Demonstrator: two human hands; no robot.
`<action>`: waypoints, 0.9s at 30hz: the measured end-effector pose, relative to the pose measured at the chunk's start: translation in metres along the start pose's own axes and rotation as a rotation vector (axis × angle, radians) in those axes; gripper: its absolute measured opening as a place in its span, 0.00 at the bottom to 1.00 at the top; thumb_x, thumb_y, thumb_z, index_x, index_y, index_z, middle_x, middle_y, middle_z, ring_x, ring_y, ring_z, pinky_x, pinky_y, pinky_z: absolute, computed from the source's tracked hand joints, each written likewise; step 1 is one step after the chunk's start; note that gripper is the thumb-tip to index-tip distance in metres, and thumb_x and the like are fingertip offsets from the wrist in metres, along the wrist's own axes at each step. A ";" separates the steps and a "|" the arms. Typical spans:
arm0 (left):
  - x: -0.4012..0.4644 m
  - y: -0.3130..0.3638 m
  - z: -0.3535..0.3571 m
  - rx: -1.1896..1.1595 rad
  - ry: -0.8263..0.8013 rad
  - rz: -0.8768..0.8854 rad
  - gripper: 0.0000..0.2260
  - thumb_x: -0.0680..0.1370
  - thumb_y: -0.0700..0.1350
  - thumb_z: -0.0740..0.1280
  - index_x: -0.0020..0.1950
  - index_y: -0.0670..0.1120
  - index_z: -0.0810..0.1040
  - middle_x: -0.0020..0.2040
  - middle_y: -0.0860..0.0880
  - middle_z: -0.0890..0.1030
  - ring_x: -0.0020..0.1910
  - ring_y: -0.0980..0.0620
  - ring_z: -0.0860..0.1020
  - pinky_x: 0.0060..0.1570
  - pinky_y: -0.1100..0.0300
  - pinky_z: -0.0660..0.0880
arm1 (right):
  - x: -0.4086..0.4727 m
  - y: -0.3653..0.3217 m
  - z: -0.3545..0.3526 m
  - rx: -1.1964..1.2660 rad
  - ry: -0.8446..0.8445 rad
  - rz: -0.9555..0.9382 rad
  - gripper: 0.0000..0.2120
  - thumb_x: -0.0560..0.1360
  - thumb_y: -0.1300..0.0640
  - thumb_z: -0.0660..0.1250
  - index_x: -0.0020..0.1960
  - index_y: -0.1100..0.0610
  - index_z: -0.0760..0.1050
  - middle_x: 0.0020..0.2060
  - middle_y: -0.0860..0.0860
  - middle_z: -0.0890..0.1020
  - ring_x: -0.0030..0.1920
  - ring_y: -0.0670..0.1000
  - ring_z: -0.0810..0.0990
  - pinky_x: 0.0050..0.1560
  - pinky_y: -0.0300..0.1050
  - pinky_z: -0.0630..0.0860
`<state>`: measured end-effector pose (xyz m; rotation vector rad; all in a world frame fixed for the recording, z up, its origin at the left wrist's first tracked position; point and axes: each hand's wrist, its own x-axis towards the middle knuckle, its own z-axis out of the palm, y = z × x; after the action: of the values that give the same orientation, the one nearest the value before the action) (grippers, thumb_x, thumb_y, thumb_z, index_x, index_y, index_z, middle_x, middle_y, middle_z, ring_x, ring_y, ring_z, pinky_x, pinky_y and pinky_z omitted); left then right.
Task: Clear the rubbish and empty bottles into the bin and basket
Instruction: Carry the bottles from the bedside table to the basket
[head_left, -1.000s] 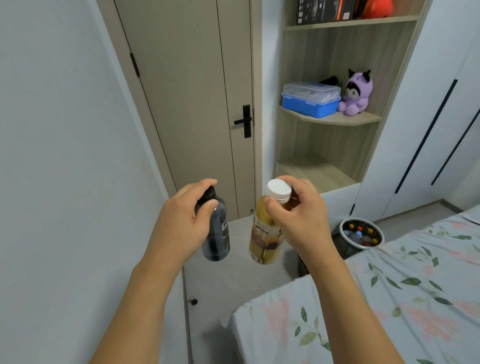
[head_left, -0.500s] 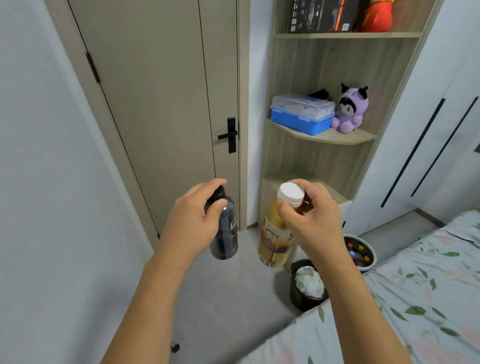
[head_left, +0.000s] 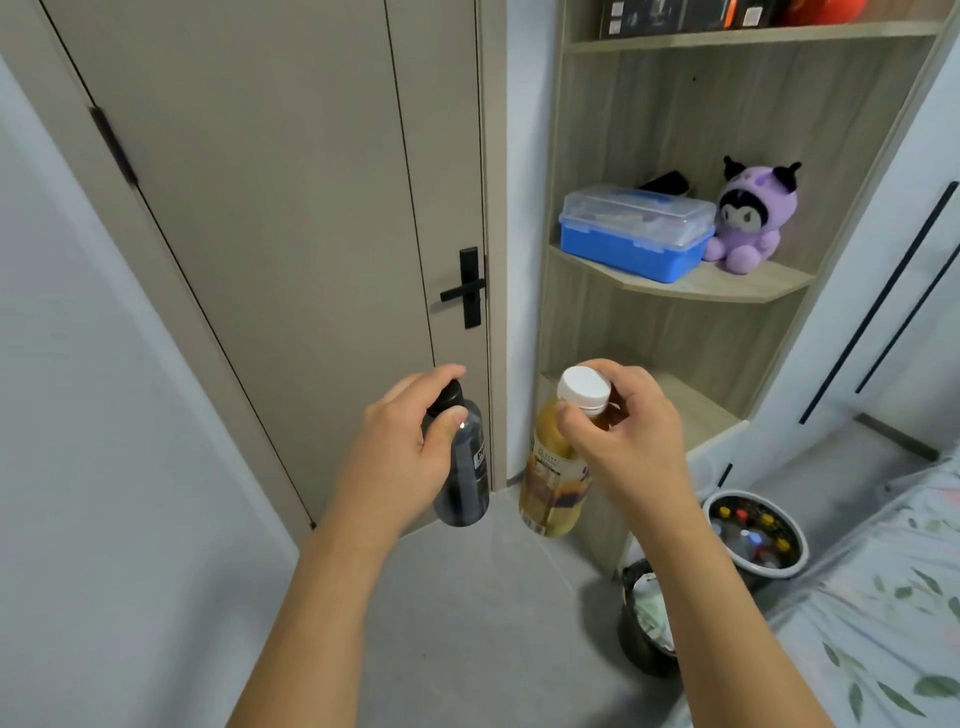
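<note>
Bottles are both in hand: my left hand (head_left: 402, 457) grips the dark bottle (head_left: 464, 478), my right hand (head_left: 631, 441) pinches the yellow bottle (head_left: 553, 483); basket (head_left: 756, 530) and bin (head_left: 647, 618) wait below, nothing dropped yet.

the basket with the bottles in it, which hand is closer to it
Right. The right hand, gripping the yellow bottle by its neck, is up and left of the basket. The left hand, holding the dark bottle, is further left, by the door.
</note>
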<state>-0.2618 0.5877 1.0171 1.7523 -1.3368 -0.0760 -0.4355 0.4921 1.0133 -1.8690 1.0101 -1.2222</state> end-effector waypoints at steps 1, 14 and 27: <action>0.015 -0.009 -0.002 -0.017 0.003 0.002 0.15 0.78 0.40 0.66 0.63 0.54 0.77 0.49 0.62 0.75 0.46 0.66 0.73 0.44 0.77 0.66 | 0.011 0.000 0.011 0.000 0.000 -0.003 0.14 0.68 0.56 0.72 0.53 0.50 0.76 0.45 0.46 0.77 0.47 0.43 0.76 0.44 0.34 0.71; 0.132 -0.087 0.008 -0.047 -0.067 0.102 0.16 0.77 0.41 0.67 0.64 0.53 0.76 0.49 0.58 0.76 0.44 0.67 0.73 0.40 0.76 0.66 | 0.106 0.020 0.081 -0.055 0.131 0.027 0.12 0.68 0.56 0.71 0.50 0.47 0.76 0.44 0.45 0.77 0.46 0.43 0.76 0.45 0.36 0.72; 0.268 -0.131 0.085 -0.203 -0.267 0.170 0.15 0.78 0.42 0.66 0.63 0.55 0.76 0.53 0.57 0.78 0.46 0.62 0.74 0.48 0.69 0.71 | 0.203 0.076 0.097 -0.169 0.315 0.166 0.13 0.68 0.57 0.72 0.51 0.46 0.77 0.46 0.46 0.78 0.48 0.46 0.78 0.50 0.46 0.77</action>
<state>-0.0996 0.3244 0.9978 1.4895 -1.6059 -0.3487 -0.3102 0.2913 0.9999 -1.7062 1.4478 -1.3940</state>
